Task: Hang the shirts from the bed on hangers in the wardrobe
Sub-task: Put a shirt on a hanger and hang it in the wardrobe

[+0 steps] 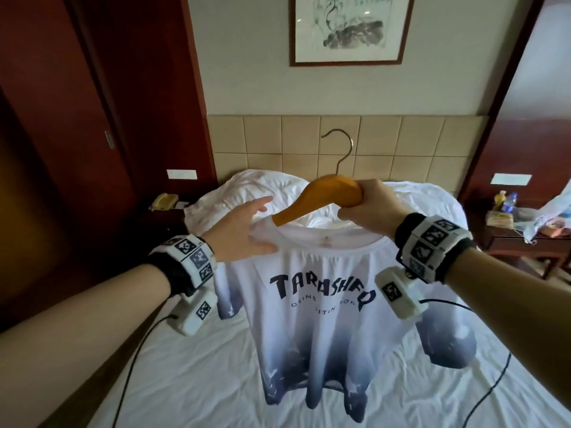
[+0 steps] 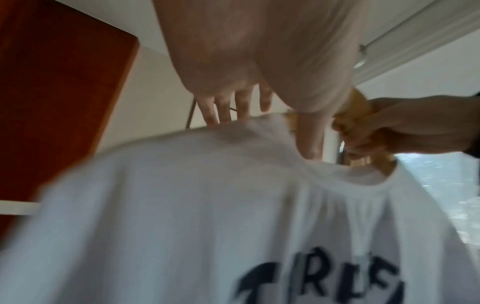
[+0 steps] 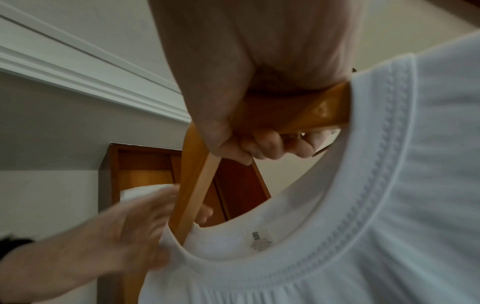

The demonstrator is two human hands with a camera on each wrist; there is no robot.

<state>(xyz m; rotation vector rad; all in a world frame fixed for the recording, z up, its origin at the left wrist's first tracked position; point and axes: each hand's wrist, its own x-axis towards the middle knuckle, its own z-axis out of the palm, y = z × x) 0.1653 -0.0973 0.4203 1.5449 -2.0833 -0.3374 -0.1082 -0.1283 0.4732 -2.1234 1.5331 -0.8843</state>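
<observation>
Right grip [image 1: 361, 200], just above the frame's centre in the head view, is curled tight round the middle of a wooden hanger [image 1: 318, 196], fingers wrapped under the bar as the right wrist view shows. Its metal hook [image 1: 340, 149] rises toward upper centre, in front of the padded headboard [image 1: 432, 140].

Left grip [image 1: 244, 230], left of centre, has its fingers straight and spread, laid flat on the shirt's shoulder with the thumb at the neckline; it clasps nothing. In the left wrist view, which is blurred, the fingertips [image 2: 221, 117] touch the top fold of the cloth.

A white shirt [image 1: 321, 304] with dark lettering and a grey-blue fade at the hem hangs from the hanger in the centre and lower centre, held up over the bed [image 1: 185, 381]. One arm of the hanger enters the neck opening on the left side; the other arm is hidden behind the right grip.

At the far right, a bedside worktop [image 1: 509, 239] carries a bottle [image 1: 509, 201] and some bags. A yellowish telephone [image 1: 163, 201] sits at mid-left, and a framed ink painting [image 1: 349, 26] hangs at top centre.
</observation>
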